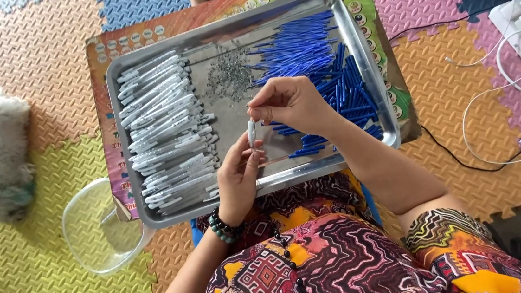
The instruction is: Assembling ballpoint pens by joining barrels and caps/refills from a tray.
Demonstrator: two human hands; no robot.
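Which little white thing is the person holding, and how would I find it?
Find the big metal tray on the colourful foam mats. Above its near edge, the left hand and right hand meet. Between them stands a white pen barrel, upright and lifted, unlike the white barrels lying flat in a pile on the tray's left.

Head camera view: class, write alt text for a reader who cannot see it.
Two hands hold a white pen barrel upright over a metal tray: left hand below, right hand pinching its top. The tray holds white barrels, small springs and blue refills.
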